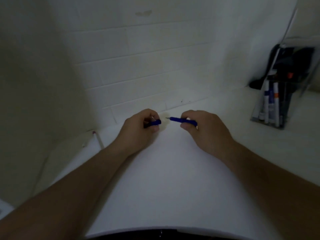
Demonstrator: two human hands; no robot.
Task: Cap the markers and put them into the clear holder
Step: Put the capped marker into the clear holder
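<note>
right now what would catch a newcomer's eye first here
Centre of the white table: the left hand holds a blue cap, and the right hand holds a blue marker, tip pointing at the cap, a small gap between. Far right stands the clear holder with markers inside.

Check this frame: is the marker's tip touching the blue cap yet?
Apart. The head view shows bare wall between the blue cap and the marker.

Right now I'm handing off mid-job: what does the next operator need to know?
Left hand grips the blue cap, its opening facing right.
Right hand grips the blue marker, bare tip pointing at the cap, a small gap between them.
Clear holder, far right on the white table, already holds several capped markers.
Left: push the cap on, then drop this marker into the holder.
</note>
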